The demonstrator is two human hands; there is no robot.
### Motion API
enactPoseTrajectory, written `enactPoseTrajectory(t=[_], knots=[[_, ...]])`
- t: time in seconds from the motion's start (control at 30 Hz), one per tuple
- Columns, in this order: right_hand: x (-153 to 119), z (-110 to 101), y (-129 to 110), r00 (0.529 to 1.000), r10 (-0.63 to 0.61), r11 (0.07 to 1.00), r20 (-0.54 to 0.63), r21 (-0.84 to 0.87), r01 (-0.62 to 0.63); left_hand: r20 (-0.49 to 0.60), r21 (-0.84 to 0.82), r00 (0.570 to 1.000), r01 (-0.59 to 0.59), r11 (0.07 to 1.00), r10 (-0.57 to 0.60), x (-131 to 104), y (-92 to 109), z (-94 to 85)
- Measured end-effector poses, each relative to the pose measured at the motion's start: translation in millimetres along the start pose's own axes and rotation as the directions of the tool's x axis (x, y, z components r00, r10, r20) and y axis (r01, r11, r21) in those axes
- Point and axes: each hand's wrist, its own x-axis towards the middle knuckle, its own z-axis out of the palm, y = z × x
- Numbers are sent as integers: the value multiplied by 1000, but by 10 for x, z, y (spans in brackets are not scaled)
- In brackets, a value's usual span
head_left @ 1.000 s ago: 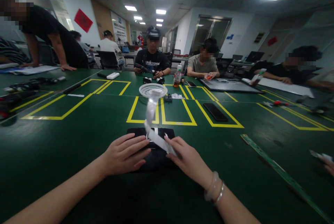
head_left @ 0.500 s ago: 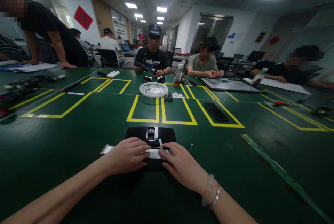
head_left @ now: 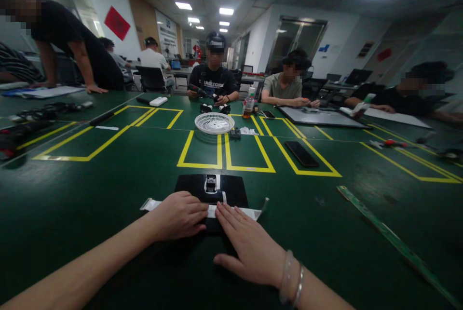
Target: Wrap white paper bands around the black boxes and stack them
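Note:
A black flat-topped object (head_left: 233, 187) lies on the table in front of me, with a small metal-and-dark fitting (head_left: 211, 183) set in its top. Across it runs a white strip (head_left: 251, 212), whose ends stick out past both sides. My left hand (head_left: 181, 216) rests on the strip's left part, fingers laid out together over the black object. Fingers extended and thumb spread away, my right hand (head_left: 246, 245) presses flat on the strip's right part. The hands cover much of the strip and the object's near portion.
A long green circuit-board strip (head_left: 383, 233) lies to the right. Further off are a black phone (head_left: 301, 154), a white basket (head_left: 214, 123), a bottle (head_left: 248, 103) and yellow tape outlines (head_left: 249, 170). Several people sit or lean around the green table (head_left: 119, 208).
My right hand has flattened, its thumb spreading toward me and away from the fingers. More of the strip's right end now shows. My left hand has barely moved.

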Motion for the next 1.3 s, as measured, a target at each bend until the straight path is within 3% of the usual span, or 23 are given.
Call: enactPoseTrajectory(t=[0.13, 0.23, 0.37, 0.47, 0.73, 0.9, 1.03, 1.17, 1.3], knots=[[-1, -12, -6, 1000, -8, 1000, 0, 8, 8, -46, -32, 994, 100, 994, -101, 24, 29, 2], [3, -39, 27, 999, -23, 1000, -36, 14, 24, 8, -17, 981, 193, 981, -193, 42, 45, 5], [11, -76, 149, 970, -12, 1000, -241, -8, 11, 124, -2, 958, 261, 965, -258, 36, 35, 38], [15, -80, 255, 933, 6, 1000, -359, -21, -14, 153, -21, 949, 283, 959, -277, 32, 25, 55], [-2, -101, 319, 873, -1, 1000, -488, -24, -12, 68, -103, 962, 271, 957, -265, 58, 19, -20], [-21, -149, 341, 846, 37, 999, -532, -1, -45, -10, -37, 938, 345, 938, -346, -52, -182, -154], [-13, -148, 351, 852, 43, 998, -522, -6, -55, -95, 42, 851, 521, 853, -516, -272, -531, -273], [-1, -135, 350, 859, 21, 999, -511, -21, -37, -189, 119, 702, 710, 694, -686, -609, -896, -376], [-7, -154, 345, 861, 24, 999, -509, -27, -43, -306, 151, 549, 835, 530, -778, -1011, -1161, -445]])
